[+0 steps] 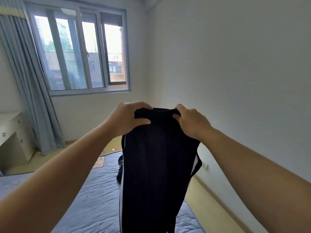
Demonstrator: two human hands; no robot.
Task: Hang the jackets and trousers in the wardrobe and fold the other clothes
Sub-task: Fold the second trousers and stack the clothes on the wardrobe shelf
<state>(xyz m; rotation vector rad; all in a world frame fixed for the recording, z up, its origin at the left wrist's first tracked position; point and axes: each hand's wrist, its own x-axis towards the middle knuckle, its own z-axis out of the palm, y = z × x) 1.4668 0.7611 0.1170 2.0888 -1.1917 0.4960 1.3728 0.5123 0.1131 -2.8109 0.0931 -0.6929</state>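
A: Trousers (154, 165)?
B: Held up over the bed (94, 190), hanging long. Left hand (133, 118) and right hand (191, 121) each pinch the top edge.
A: Why raised?
B: Likely so the legs drop straight, ready for hanging.

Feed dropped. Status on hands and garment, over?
Left hand and right hand grip black striped trousers at top edge. Trousers hang over bed. Dark garment lies behind them.

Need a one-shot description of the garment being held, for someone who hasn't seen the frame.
Start at the window, then drop to the blue mattress. Above the mattress, the left hand and right hand grip the top edge of the black trousers, which hang straight down. A white stripe along each side sets them apart from the dark bundle lying on the mattress behind.
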